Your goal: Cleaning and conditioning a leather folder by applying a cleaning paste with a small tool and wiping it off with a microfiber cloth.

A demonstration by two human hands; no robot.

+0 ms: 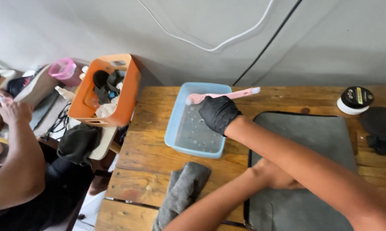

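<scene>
Right hand [218,112], black-gloved, grips a pink brush [220,96] over the blue tub [174,124].

We see a pink brush [223,95] with a long slim handle, lying nearly level over the far rim of the light blue tub [172,124]. Its rounded head points toward the tub's far left corner, and its pale tip sticks out past the tub's right wall. The tub is rectangular, shallow and translucent, and holds murky water dotted with small bubbles. Just right of the tub lies a flat grey laptop sleeve [312,141] with a dark edge.
</scene>
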